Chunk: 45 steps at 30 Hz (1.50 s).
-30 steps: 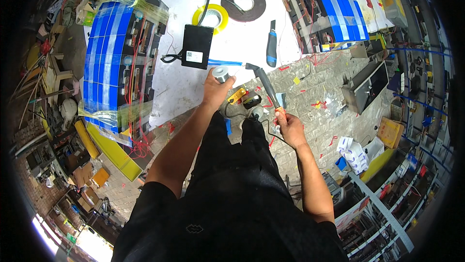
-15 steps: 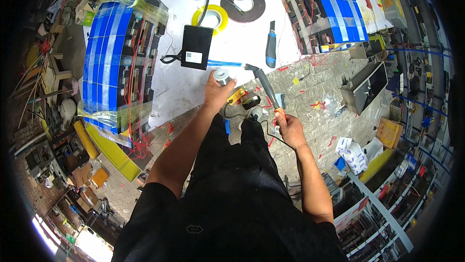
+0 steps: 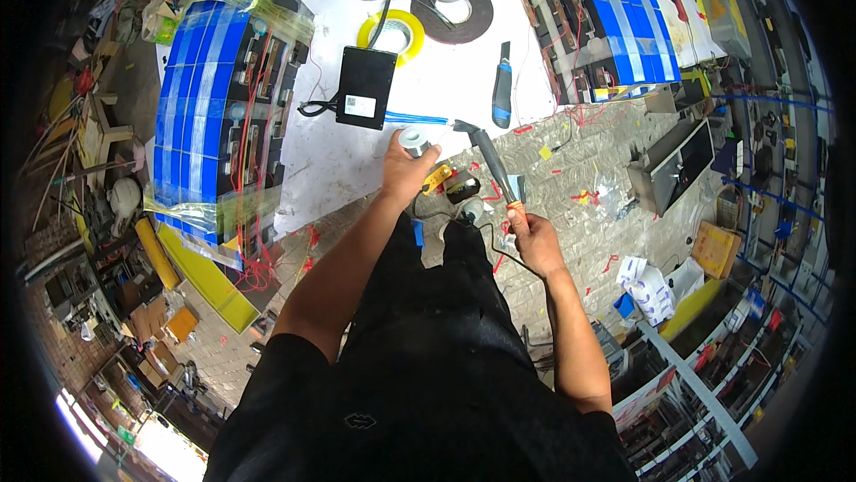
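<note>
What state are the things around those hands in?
Solder spool: held in the left hand
Soldering iron: held in the right hand
Black box: label facing up
Blue wires: running from the box toward the iron's tip
Utility knife: lying flat
Yellow tape roll: lying flat

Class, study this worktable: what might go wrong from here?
1. The orange-handled tool in the right hand has its tip by the blue wires; if hot, it might scorch them.
2. The left hand, gripping a spool near that tip, might get burned too.
3. The knife near the table's edge might be knocked off.
</note>
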### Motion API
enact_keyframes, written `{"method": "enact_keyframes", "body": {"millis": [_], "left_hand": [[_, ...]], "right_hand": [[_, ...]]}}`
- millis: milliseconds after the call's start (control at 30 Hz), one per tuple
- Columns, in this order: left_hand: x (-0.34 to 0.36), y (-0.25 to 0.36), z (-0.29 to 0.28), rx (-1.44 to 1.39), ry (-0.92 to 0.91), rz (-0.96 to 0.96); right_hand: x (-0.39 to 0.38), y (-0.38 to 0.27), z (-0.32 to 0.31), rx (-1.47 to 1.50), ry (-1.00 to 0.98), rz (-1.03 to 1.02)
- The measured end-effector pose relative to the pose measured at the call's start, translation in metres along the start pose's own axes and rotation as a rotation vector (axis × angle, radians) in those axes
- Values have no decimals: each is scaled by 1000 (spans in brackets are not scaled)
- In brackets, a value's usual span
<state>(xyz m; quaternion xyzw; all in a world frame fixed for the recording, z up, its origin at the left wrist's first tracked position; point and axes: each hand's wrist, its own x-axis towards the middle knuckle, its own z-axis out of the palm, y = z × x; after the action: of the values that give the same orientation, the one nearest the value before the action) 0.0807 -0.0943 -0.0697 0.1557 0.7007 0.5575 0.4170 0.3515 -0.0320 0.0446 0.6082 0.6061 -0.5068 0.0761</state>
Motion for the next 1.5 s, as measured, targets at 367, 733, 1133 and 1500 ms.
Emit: {"method": "enact_keyframes", "body": {"millis": [367, 733, 1133, 1500], "left_hand": [[5, -1, 3, 81, 4, -55], [7, 2, 7, 119, 0, -7], [10, 4, 8, 124, -11, -28], [8, 18, 12, 190, 2, -42]], "right_hand": [[1, 1, -1, 35, -14, 0], [2, 3, 0, 22, -16, 14], [2, 3, -2, 44, -24, 13], [2, 4, -2, 39, -15, -10]]}}
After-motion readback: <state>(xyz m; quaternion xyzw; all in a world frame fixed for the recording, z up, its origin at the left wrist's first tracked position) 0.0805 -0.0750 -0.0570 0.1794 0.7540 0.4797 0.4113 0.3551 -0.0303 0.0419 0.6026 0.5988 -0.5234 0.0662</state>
